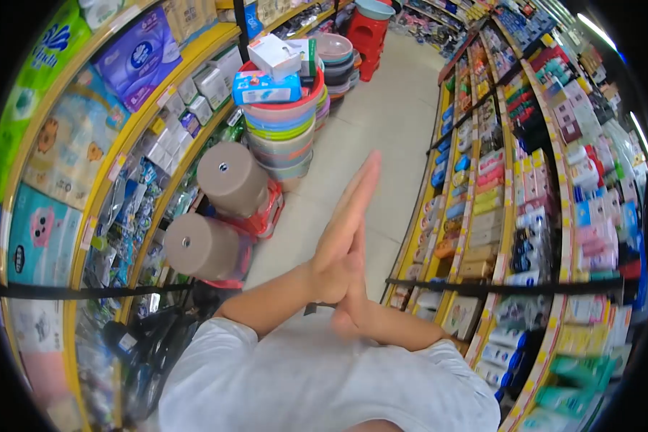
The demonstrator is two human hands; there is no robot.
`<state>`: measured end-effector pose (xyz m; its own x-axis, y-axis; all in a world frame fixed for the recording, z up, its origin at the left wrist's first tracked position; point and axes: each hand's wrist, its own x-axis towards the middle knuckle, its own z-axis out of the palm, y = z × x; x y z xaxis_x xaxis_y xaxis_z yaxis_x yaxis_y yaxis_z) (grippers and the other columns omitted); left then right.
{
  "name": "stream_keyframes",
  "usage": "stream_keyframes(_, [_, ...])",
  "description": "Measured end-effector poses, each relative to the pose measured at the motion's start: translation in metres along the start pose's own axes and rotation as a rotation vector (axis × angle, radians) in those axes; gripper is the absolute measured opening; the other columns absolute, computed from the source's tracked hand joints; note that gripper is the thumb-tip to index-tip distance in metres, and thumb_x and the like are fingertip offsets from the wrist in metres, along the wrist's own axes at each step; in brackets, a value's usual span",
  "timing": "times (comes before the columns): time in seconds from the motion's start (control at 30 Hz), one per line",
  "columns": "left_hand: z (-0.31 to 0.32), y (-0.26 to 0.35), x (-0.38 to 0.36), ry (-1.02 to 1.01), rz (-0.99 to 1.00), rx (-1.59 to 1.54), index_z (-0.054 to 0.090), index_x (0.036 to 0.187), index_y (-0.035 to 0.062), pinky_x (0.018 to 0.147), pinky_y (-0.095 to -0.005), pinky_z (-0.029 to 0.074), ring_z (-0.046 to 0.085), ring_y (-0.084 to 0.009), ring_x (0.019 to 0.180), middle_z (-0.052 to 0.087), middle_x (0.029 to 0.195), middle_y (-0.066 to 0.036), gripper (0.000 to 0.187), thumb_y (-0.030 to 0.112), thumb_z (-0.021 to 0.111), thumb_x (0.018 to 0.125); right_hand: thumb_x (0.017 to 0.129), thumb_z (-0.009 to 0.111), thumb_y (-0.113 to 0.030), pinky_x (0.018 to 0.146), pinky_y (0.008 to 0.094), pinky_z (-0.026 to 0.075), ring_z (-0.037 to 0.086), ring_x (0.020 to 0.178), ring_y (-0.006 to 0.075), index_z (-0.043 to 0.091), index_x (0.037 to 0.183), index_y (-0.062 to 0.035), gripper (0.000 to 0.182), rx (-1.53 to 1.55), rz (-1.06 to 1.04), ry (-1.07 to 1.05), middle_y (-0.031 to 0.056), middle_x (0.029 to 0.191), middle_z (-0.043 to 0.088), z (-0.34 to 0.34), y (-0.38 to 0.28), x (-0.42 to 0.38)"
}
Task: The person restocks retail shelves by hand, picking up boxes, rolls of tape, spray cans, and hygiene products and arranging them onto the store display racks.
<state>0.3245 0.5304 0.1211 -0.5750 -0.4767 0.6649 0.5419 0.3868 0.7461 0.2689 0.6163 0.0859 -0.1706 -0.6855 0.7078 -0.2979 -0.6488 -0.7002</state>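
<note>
My left hand [340, 248] and my right hand [359, 288] are pressed palm to palm in front of my chest, over the aisle floor. Their fingers are stretched out and point up and away from me. No object shows between the palms. Below them is the white shirt [295, 374] that I wear. Nearest on the left stand two brown-grey round stools [227, 173], one behind the other, apart from my hands.
Shelves of packaged goods [140, 61] line the left side, and more shelves of bottles and boxes [533, 180] curve along the right. Stacked basins [281, 137] with boxes on top stand ahead left, near red stools [367, 43]. Pale floor tiles [403, 108] lie between.
</note>
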Motion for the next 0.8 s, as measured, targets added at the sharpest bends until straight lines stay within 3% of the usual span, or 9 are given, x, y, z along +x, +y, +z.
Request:
stream_keyframes(0.17, [0.020, -0.109, 0.063, -0.040, -0.058, 0.089, 0.020, 0.157, -0.0051, 0.124, -0.0479, 0.002, 0.004, -0.0390, 0.155, 0.011, 0.165, -0.027, 0.080, 0.047, 0.043, 0.101, 0.101, 0.051, -0.035, 0.110, 0.0432, 0.027, 0.029, 0.137, 0.0344, 0.015, 0.157, -0.0009, 0.074, 0.127, 0.107, -0.024, 0.0215, 0.152, 0.024, -0.075, 0.105, 0.065])
stream_keyframes(0.27, [0.008, -0.155, 0.109, -0.137, -0.204, 0.408, 0.030, 0.156, 0.0005, 0.124, -0.0475, 0.011, 0.013, -0.0429, 0.153, 0.018, 0.162, -0.030, 0.068, 0.036, 0.050, 0.102, 0.100, 0.055, -0.034, 0.103, 0.0427, 0.035, 0.040, 0.128, 0.0337, 0.021, 0.155, -0.0025, 0.072, 0.225, 0.285, 0.004, 0.0208, 0.145, 0.035, -0.109, 0.171, 0.108])
stream_keyframes(0.4, [-0.049, -0.179, 0.172, -0.036, -0.446, 0.458, 0.043, 0.149, 0.0021, 0.118, -0.0437, 0.028, 0.035, -0.0395, 0.145, 0.037, 0.154, -0.028, 0.057, 0.027, 0.057, 0.099, 0.097, 0.060, -0.033, 0.094, 0.0420, 0.046, 0.055, 0.116, 0.0329, 0.029, 0.153, -0.0045, 0.070, 0.234, 0.468, -0.042, 0.0199, 0.135, 0.050, -0.131, 0.292, 0.165])
stream_keyframes(0.47, [-0.079, -0.199, 0.187, 0.071, -0.502, 0.542, 0.048, 0.143, -0.0003, 0.115, -0.0434, 0.034, 0.045, -0.0397, 0.138, 0.046, 0.148, -0.026, 0.056, 0.028, 0.063, 0.097, 0.096, 0.063, -0.032, 0.089, 0.0416, 0.051, 0.062, 0.110, 0.0324, 0.033, 0.152, -0.0056, 0.068, 0.083, 0.458, -0.140, 0.0195, 0.130, 0.058, -0.132, 0.367, 0.193])
stream_keyframes(0.57, [-0.135, -0.218, 0.210, 0.238, -0.651, 0.883, 0.054, 0.136, -0.0012, 0.112, -0.0429, 0.038, 0.051, -0.0377, 0.132, 0.055, 0.140, -0.025, 0.055, 0.028, 0.070, 0.092, 0.092, 0.064, -0.017, 0.090, 0.0467, 0.051, 0.064, 0.107, 0.0372, 0.041, 0.140, 0.0008, 0.057, -0.513, 0.142, -0.413, 0.0186, 0.117, 0.064, -0.119, 0.482, 0.234])
stream_keyframes(0.67, [-0.208, -0.270, 0.228, 0.331, -0.502, 1.145, 0.057, 0.132, -0.0013, 0.110, -0.0462, 0.040, 0.050, -0.0405, 0.132, 0.057, 0.136, -0.025, 0.053, 0.028, 0.071, 0.090, 0.085, 0.067, -0.014, 0.087, 0.0480, 0.053, 0.064, 0.101, 0.0422, 0.042, 0.133, 0.0050, 0.057, -0.579, 0.212, -0.515, 0.0233, 0.110, 0.064, -0.084, 0.539, 0.290])
stream_keyframes(0.77, [-0.264, -0.323, 0.253, 0.386, -0.393, 1.421, 0.058, 0.133, 0.0011, 0.111, -0.0487, 0.038, 0.047, -0.0441, 0.134, 0.057, 0.136, -0.023, 0.057, 0.032, 0.073, 0.087, 0.080, 0.070, -0.014, 0.081, 0.0488, 0.056, 0.067, 0.098, 0.0422, 0.040, 0.132, 0.0098, 0.065, -0.812, 0.419, -0.780, 0.0276, 0.106, 0.065, -0.038, 0.628, 0.303])
stream_keyframes(0.8, [-0.275, -0.334, 0.264, 0.348, -0.398, 1.431, 0.058, 0.134, 0.0023, 0.111, -0.0509, 0.037, 0.045, -0.0454, 0.135, 0.057, 0.137, -0.023, 0.058, 0.033, 0.073, 0.087, 0.077, 0.072, -0.018, 0.077, 0.0507, 0.057, 0.070, 0.091, 0.0407, 0.037, 0.132, 0.0119, 0.072, -0.765, 0.408, -0.986, 0.0292, 0.096, 0.067, -0.032, 0.674, 0.287])
